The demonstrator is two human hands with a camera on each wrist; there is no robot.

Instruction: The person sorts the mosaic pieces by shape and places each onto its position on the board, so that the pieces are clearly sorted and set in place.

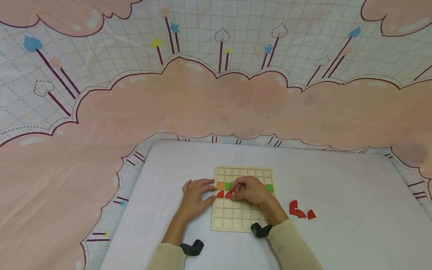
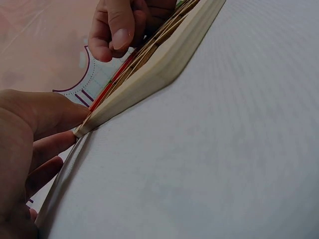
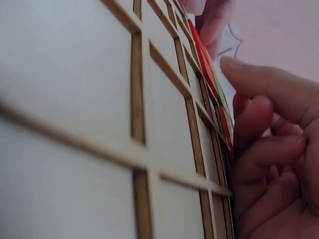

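Note:
A wooden grid board (image 1: 236, 224) lies on the white table. My left hand (image 1: 195, 198) is at its left edge; in the left wrist view the fingers of that hand (image 2: 60, 117) touch the board's edge (image 2: 144, 79). My right hand (image 1: 251, 191) is over the board's middle rows, fingers bent, fingertips close to a red quarter-circle piece (image 1: 228, 195). Another red quarter-circle piece (image 1: 220, 194) sits in the cell to its left. From the right wrist view, no piece shows between the right thumb (image 3: 264, 82) and fingers. Part of the row is hidden under that hand.
An orange square (image 1: 220, 185) and green squares (image 1: 269, 188) fill cells in the row above. Several loose red pieces (image 1: 301, 213) lie on the table right of the board. Black wrist devices (image 1: 193, 248) are at both cuffs. A patterned cloth (image 1: 236, 105) hangs behind the table.

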